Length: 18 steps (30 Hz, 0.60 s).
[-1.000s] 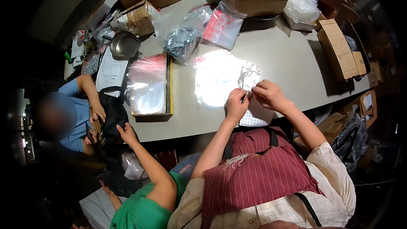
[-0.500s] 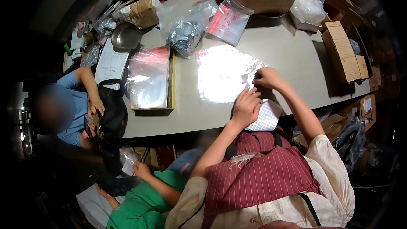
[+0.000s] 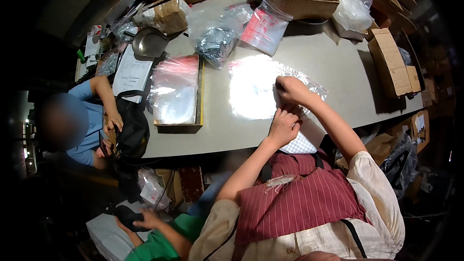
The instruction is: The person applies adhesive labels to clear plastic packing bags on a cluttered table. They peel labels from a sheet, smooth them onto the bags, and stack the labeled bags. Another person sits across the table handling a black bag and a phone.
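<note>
Your right hand [image 3: 293,90]: fingers curled down over the clear bags [image 3: 250,88]; can't tell if they pinch anything. Your left hand [image 3: 284,128]: fingers bent and close together, just on the near side of the right fingers; can't tell what, if anything, they grip. Clear bags lie flat under and left of your right fingertips, glare on them. Dotted sheet [image 3: 298,144] sits just right and near side of your left fingers, partly covered by that hand. Bag box [image 3: 201,92]: well left of both hands' fingers. Parts bag [image 3: 212,44], red-printed pack [image 3: 265,30]: beyond your fingers.
</note>
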### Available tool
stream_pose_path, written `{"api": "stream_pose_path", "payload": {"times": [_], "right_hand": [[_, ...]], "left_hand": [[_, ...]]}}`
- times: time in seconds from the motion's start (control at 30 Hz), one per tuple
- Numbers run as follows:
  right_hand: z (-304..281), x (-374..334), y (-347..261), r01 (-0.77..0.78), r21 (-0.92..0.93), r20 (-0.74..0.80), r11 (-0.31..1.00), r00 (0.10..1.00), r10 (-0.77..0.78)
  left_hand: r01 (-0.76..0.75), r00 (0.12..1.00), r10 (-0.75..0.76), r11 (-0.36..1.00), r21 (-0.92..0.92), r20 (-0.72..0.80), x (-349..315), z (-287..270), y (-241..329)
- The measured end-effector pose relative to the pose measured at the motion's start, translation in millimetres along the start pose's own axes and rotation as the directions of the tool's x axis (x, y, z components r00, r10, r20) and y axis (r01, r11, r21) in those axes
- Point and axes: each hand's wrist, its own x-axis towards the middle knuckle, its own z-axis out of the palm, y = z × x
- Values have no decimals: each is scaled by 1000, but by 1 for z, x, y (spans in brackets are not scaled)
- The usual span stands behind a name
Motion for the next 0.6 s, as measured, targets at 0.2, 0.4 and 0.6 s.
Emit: {"api": "stream_pose_path", "payload": {"times": [0.2,0.4,0.6], "right_hand": [[-17,-1,15,-264,-189,91,946,954,284],[-47,-20,36,-242,-133,69,961,965,253],[-77,-99,-9,-281,164,101,946,958,268]], "left_hand": [[-22,999,20,999,42,42,-1,-10,4],[-10,997,10,1000,-2,72,-1,-6,-4],[132,985,-149,976,-174,-91,0,-3,-6]]}}
